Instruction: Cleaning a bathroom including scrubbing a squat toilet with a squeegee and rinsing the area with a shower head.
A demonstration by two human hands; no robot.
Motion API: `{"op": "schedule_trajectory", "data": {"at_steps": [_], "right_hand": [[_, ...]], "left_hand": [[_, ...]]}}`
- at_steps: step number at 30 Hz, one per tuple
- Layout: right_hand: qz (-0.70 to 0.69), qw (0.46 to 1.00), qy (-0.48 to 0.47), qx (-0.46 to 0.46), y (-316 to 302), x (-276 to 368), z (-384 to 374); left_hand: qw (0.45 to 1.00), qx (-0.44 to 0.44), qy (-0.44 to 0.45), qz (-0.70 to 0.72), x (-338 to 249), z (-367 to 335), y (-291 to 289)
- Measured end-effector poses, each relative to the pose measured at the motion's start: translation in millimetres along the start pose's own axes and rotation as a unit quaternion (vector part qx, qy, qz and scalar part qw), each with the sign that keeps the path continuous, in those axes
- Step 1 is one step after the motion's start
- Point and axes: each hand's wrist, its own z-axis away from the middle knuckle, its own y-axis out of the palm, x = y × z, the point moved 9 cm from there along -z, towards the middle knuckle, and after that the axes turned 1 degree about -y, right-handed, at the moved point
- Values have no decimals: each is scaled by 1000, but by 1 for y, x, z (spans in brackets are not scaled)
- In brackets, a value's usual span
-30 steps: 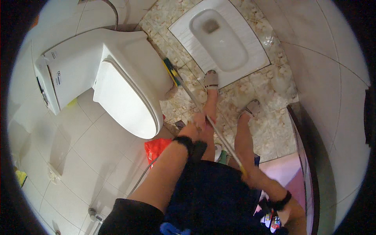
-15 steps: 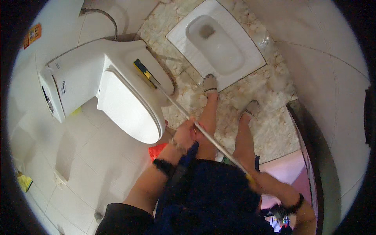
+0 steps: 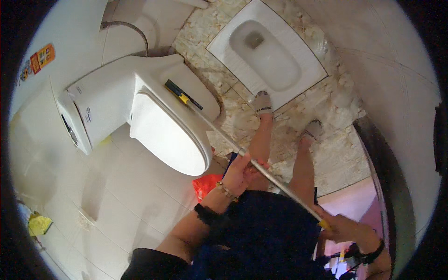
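Observation:
A long-handled floor brush (image 3: 222,132) with a pale metal pole runs slantwise across the view. Its narrow black head, with a yellow stripe and yellow joint, appears against the side of the white toilet (image 3: 170,135); whether they touch I cannot tell. My left hand (image 3: 241,173) is wrapped round the middle of the pole, beside the lowered toilet lid. Lower right, my right hand (image 3: 343,227) grips the pole's near end by a yellow part. Part of the right hand's fingers is hidden.
A white squat toilet (image 3: 298,77) is set in the marbled floor (image 3: 343,158) ahead of my feet. A red bag (image 3: 205,185) lies left of my legs. On the right stands a dark door edge (image 3: 389,177). A hose (image 3: 135,29) curves behind the toilet.
The whole view has shifted, so the room appears further right and lower. The brush head shows a slightly different face. Both hands keep their hold on the pole, drawn slightly back and right.

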Motion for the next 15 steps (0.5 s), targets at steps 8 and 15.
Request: {"op": "schedule_trajectory", "data": {"at_steps": [8,15], "right_hand": [[59,980,-107,-157,-73,39,-79],[-47,995,-86,-27,-11,26,-53]], "left_hand": [[999,-34,37,2,-67,-106,-52],[996,-52,53,-47,-49,-20,-34]]}}
